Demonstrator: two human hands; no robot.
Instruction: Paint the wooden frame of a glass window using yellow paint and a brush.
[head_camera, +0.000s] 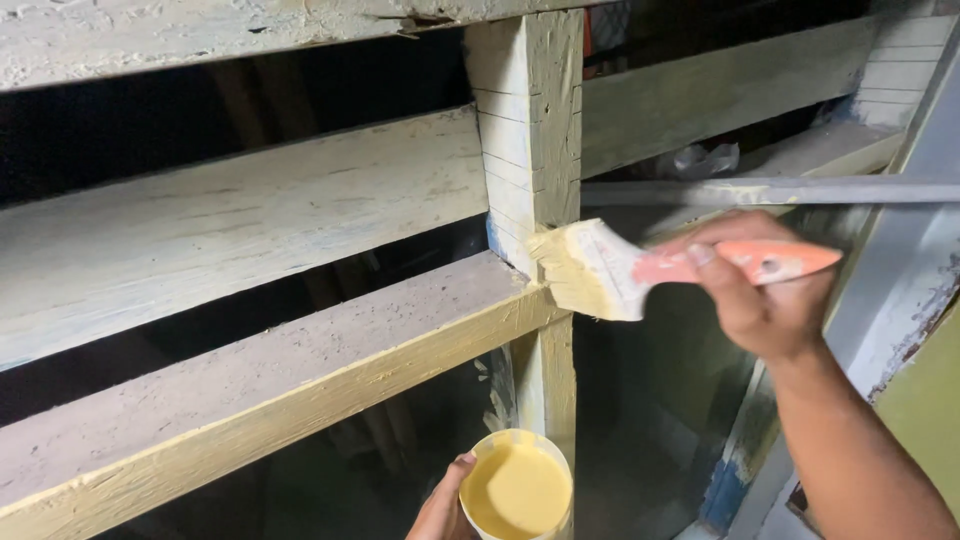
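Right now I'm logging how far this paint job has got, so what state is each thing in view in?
Brush: loaded with pale yellow paint, bristles pressed to the post.
Right hand: gripping the brush's orange handle.
Cup: open, holding yellow paint.
Left hand: holding the cup from below.
Post: upright, whitish and worn.
Lower board: front edge painted yellow, top bare.

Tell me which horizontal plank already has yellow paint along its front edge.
The lowest plank, just left of the brush in the right hand. Its front edge is yellow; the middle plank and top plank look whitish and worn.
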